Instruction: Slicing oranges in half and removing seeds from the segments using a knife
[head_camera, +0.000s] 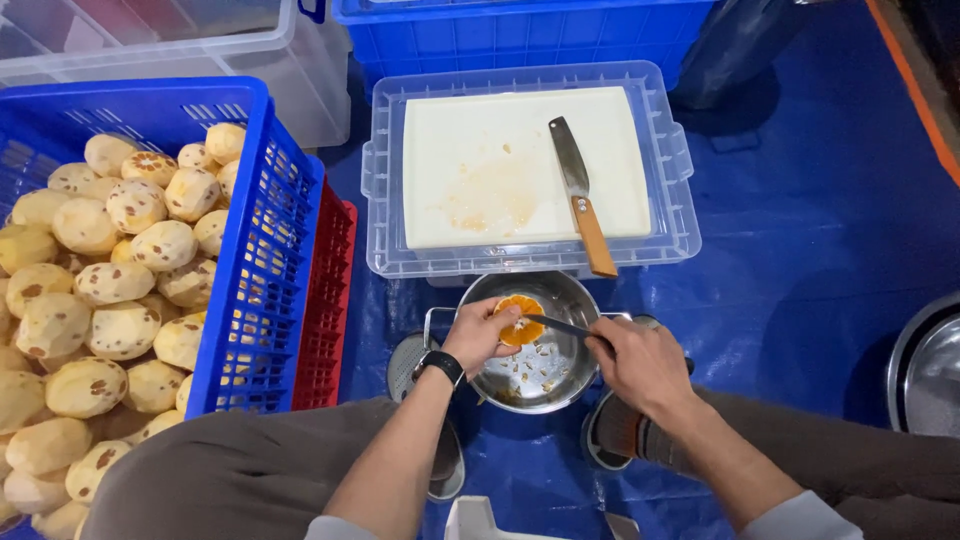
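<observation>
My left hand (480, 332), with a dark watch on the wrist, holds a cut orange-fleshed fruit half (521, 318) over a metal bowl (553, 385). My right hand (640, 362) grips a small thin knife (556, 324) whose tip touches the fruit's cut face. Seeds and scraps lie at the bottom of the bowl. Beyond the bowl, a white cutting board (500, 160) rests on an upturned clear plastic lid (680, 200), and a wooden-handled knife (581, 196) lies on the board.
A blue crate (255, 250) at left is full of several peeled pale fruits (120, 280), with a red crate (325, 300) beside it. Another blue crate (520, 35) and a clear bin (180, 50) stand behind. A metal basin (925, 370) is at right. Blue tarp (800, 250) covers the floor.
</observation>
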